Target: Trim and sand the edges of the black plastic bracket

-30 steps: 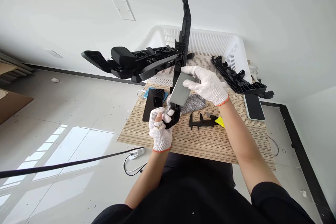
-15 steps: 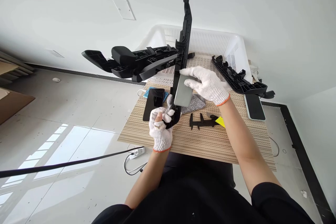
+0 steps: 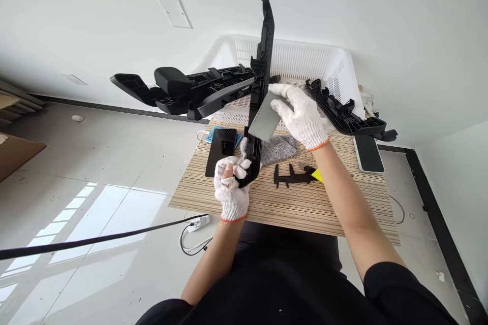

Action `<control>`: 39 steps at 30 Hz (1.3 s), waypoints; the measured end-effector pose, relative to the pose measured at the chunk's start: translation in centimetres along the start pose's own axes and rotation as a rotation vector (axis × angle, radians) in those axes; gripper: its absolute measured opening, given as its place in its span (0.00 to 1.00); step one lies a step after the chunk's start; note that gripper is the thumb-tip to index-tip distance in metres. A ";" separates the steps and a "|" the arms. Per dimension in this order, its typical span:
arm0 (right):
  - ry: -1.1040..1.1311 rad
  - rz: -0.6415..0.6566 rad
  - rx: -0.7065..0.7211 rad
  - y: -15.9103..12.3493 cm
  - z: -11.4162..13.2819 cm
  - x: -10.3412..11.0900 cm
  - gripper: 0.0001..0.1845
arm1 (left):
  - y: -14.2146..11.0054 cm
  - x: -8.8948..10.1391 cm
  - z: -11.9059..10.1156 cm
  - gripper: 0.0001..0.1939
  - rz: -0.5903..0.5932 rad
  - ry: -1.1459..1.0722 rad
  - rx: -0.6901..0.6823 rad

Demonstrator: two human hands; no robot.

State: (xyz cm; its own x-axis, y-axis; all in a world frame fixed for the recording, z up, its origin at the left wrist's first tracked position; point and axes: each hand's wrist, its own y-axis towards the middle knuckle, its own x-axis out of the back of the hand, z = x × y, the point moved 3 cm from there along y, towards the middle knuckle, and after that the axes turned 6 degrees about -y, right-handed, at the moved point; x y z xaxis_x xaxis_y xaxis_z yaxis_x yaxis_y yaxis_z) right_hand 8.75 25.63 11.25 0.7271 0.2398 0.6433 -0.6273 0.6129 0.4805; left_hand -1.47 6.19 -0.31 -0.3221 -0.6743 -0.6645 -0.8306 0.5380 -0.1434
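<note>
My left hand (image 3: 232,182), in a white knit glove with the thumb tip bare, is closed around the lower end of a long black plastic trim piece (image 3: 263,61). The piece stands nearly upright, its ribbed inner side facing me. Between the fingers and thumb of my gloved right hand (image 3: 299,114) is a flat grey-green rectangular pad (image 3: 264,121). It lies tilted across the trim piece's middle; I cannot tell whether they touch. Behind and to the left, more black plastic parts (image 3: 213,94) jut out over the basket's edge.
A white plastic basket (image 3: 343,61) stands at the back, with another black part (image 3: 343,114) over its right side. On the wood-grain table (image 3: 274,208) lie black calipers (image 3: 292,177), a yellow-handled knife (image 3: 317,174), a grey cloth (image 3: 280,150), a black device (image 3: 217,157) and a phone (image 3: 369,154).
My right hand has moved the pad a little up the trim piece and tilted it more. My left hand keeps its hold at the lower end. The whole view has shifted slightly.
</note>
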 end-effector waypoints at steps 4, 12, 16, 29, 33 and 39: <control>-0.045 0.195 0.096 -0.2 0.7 -0.4 0.18 | 0.1 0.2 0.0 0.20 0.001 0.010 -0.001; -0.010 0.073 0.020 0.1 -0.3 -0.4 0.20 | 0.0 0.1 0.0 0.22 -0.018 -0.006 -0.002; 0.021 0.086 0.024 0.1 -0.3 0.0 0.20 | 0.1 0.0 -0.1 0.23 -0.016 0.005 -0.014; -0.005 0.083 0.015 -0.1 0.0 0.0 0.19 | 0.1 0.1 0.0 0.20 -0.039 -0.007 0.001; 0.020 0.209 0.055 -0.3 0.2 -0.3 0.19 | 0.2 0.1 0.1 0.22 0.006 -0.007 -0.003; 0.031 -0.029 -0.010 -0.2 -0.1 -0.1 0.20 | 0.1 0.1 0.2 0.21 0.013 -0.006 -0.010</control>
State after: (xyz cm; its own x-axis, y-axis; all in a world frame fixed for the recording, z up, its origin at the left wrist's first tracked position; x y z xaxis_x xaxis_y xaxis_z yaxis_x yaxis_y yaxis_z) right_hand 8.81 25.61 11.01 0.7537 0.2449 0.6099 -0.6026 0.6279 0.4926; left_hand -1.51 6.25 -0.51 -0.3299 -0.6645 -0.6705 -0.8308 0.5416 -0.1280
